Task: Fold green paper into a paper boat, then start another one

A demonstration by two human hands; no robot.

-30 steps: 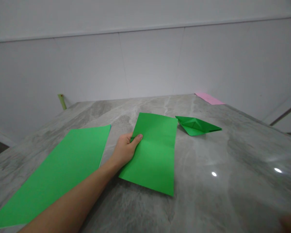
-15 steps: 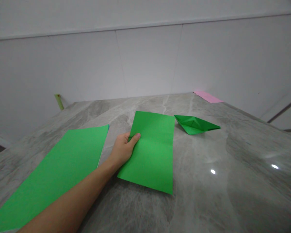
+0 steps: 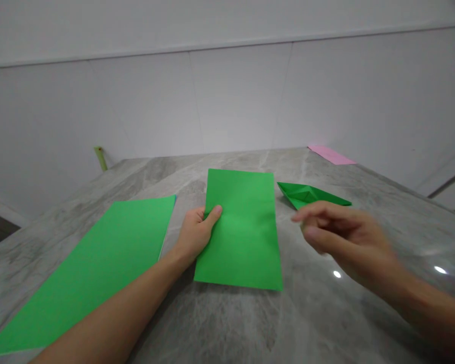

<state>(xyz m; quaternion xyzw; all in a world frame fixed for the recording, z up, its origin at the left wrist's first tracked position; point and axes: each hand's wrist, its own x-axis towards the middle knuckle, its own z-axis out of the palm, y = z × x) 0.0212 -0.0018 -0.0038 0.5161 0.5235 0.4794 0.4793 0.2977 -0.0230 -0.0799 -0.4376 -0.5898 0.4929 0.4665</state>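
Observation:
My left hand (image 3: 197,230) pinches the left edge of a creased green sheet (image 3: 240,230) that lies flat on the grey marble table (image 3: 227,323), thumb on top. My right hand (image 3: 339,237) hovers just right of that sheet, fingers loosely curled and apart, holding nothing; it is slightly blurred. Behind my right hand a folded green paper boat (image 3: 309,194) rests on the table, partly hidden by the fingers.
A larger green sheet (image 3: 94,268) lies at the left, reaching the near table edge. A pink sheet (image 3: 331,154) sits at the far right corner. A small green stick (image 3: 100,157) leans by the white wall at the far left.
My right hand has come into view from the right and now hovers beside the creased sheet. The sheet has turned so it lies straighter in front of me.

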